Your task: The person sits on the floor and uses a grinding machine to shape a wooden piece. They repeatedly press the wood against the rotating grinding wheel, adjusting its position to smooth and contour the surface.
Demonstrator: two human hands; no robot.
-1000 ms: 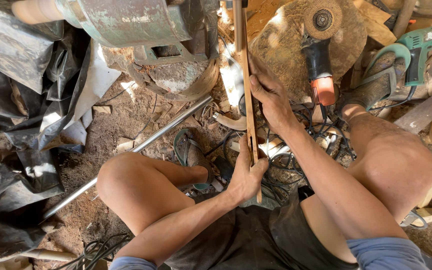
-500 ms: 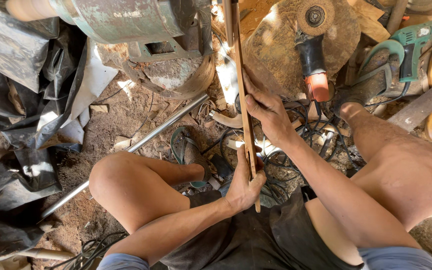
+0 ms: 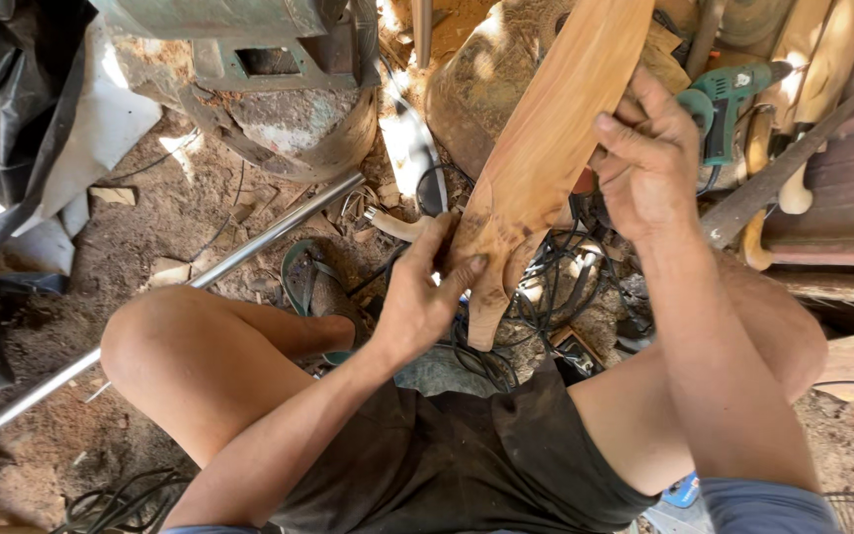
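I sit low on a dirt floor with bare knees apart. A long curved piece of carved wood (image 3: 546, 148) slants from the top middle down between my knees, its broad flat face turned toward me. My left hand (image 3: 422, 292) grips its lower, narrower end with the fingers wrapped on the left edge. My right hand (image 3: 644, 158) holds the wood's right edge higher up, fingers curled over it.
A metal pipe (image 3: 200, 277) lies diagonally on the dirt at left. A green power drill (image 3: 728, 104) and wooden pieces sit at upper right. A green machine base (image 3: 249, 59) stands at top left. Tangled cables (image 3: 555, 277) and a sandal (image 3: 313, 282) lie under my hands.
The wood was edge-on and upright before; it has been turned so its broad face shows and it tilts to the right. My right hand has moved up and to the right.
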